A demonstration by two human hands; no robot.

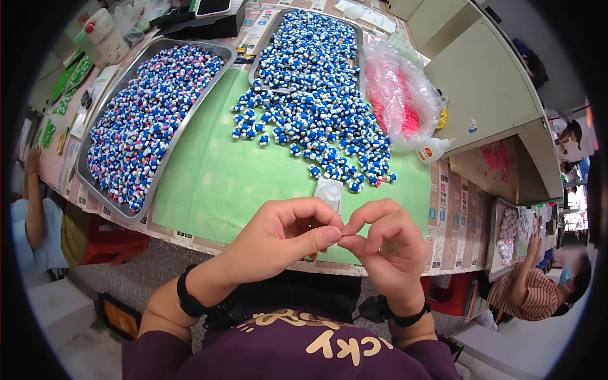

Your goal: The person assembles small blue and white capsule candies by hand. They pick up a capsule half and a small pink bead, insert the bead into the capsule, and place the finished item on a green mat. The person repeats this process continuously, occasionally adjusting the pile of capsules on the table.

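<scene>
Left hand [278, 237]: curled, thumb tip pressed against right fingertips; pinched thing hidden.
Right hand [386, 244]: curled, pinching likewise; contents unseen.
Axis: cannot tell.
Pile [316, 126]: blue-white pieces on mat [209, 183], beyond hands.
Tray [95, 183]: far left.

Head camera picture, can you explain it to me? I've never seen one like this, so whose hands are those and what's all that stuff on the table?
This is one picture from a wide fisheye camera worn on a person's head, looking down, so straight edges bend near the rim. The two bare hands coming up from the bottom are the wearer's own: the left hand and right hand meet fingertip to fingertip, pinching something too small to make out. On the table lies a green mat with a loose pile of small blue and white pieces. Behind it, a metal tray holds more of them. A second tray on the left holds blue, white and pink pieces. A clear bag of pink pieces sits to the right. Other people sit at both edges.
</scene>
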